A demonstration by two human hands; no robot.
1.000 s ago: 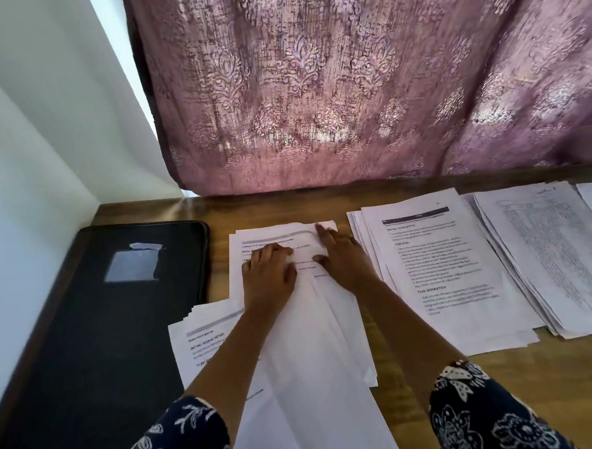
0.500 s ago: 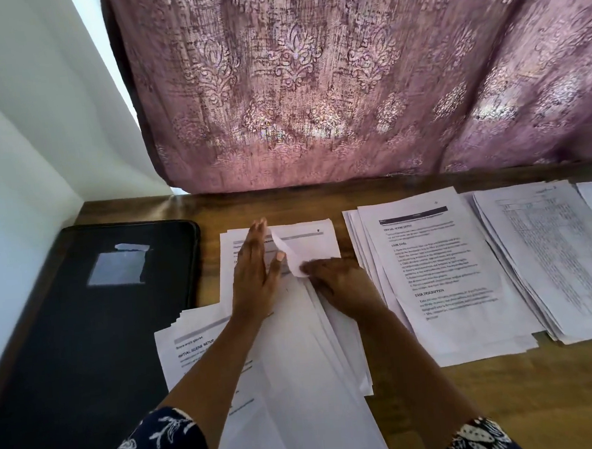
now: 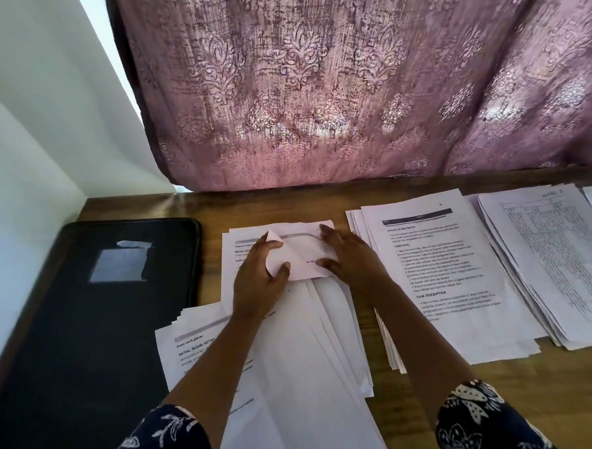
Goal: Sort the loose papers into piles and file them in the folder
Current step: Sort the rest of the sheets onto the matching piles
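From the head camera, the only view, the person's left hand [image 3: 260, 281] had its thumb and fingers closed round a turned-up fold at the left edge of the top sheet [image 3: 302, 256]. That hold looked meant to flatten the fold or lift the page free. The right hand [image 3: 349, 255] lay flat with its fingers spread and straight on the same sheet's right side, holding nothing, probably pinning the paper so it would not slide while the other hand worked on it.

The top sheet sat at the far end of the loose heap [image 3: 297, 338], which fanned untidily toward the person between the two forearms, so this stack seemed still unsorted. A skewed printed bundle [image 3: 190, 344] stuck out from beneath its left side.

To the right, just beside the heap, lay a pile of text pages [image 3: 446, 282], with a pile of table pages [image 3: 569, 261] overlapping its right edge. Kept apart by kind, they looked like finished sorting.

The black folder [image 3: 80, 314] lay closed on the wooden table [image 3: 517, 402], at the left against the wall [image 3: 11, 141] and near the heap. It was within reach for filing but had not been opened. A patterned curtain [image 3: 346, 76] hung behind the table.
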